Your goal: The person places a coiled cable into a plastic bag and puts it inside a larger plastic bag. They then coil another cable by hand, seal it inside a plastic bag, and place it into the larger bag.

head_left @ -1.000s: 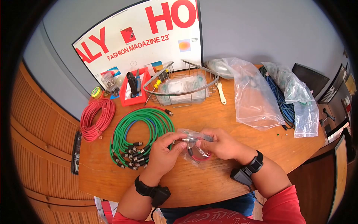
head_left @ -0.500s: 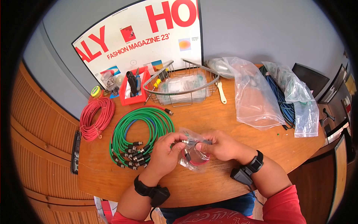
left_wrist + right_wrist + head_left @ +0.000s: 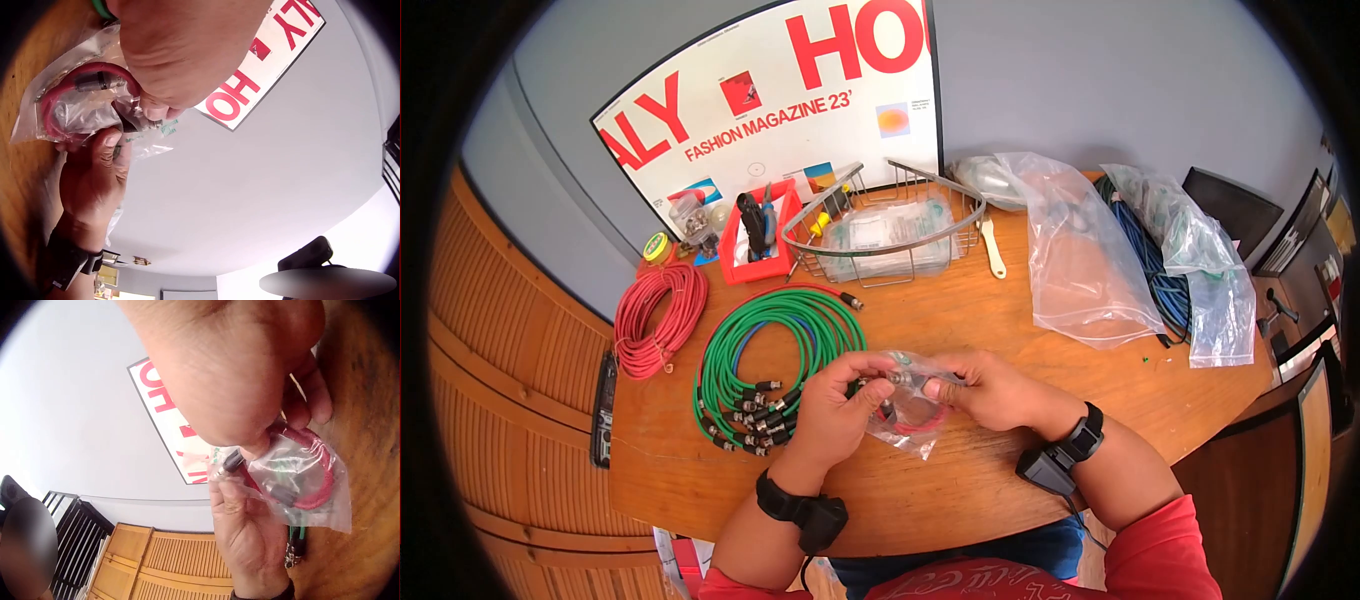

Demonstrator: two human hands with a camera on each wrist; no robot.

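Note:
A small clear plastic zip bag [image 3: 922, 447] with a coiled red cable [image 3: 323, 492] inside is between both hands, above the near middle of the table. Black connectors with metal tips sit on the cable's ends; one black connector [image 3: 94, 82] shows through the plastic. My left hand [image 3: 837, 408] pinches the bag's upper left side between thumb and fingers, beside a connector end. On the other side, my right hand [image 3: 992, 392] pinches the bag's upper edge, its thumb on top. The fingers hide part of the cable. A coil of green cables [image 3: 745, 307] lies left of my left hand.
Farther left lies a red cable coil [image 3: 628, 325]. At the back stand a red bin [image 3: 762, 270] of tools and a wire basket [image 3: 870, 252] holding plastic bags. A large clear bag [image 3: 1090, 290] and blue cables [image 3: 1165, 290] lie at the right.
The bag has shifted slightly left and turned between the hands, its lower corner now hanging lower. The connector end that stood out at my left fingertips is now more covered by plastic.

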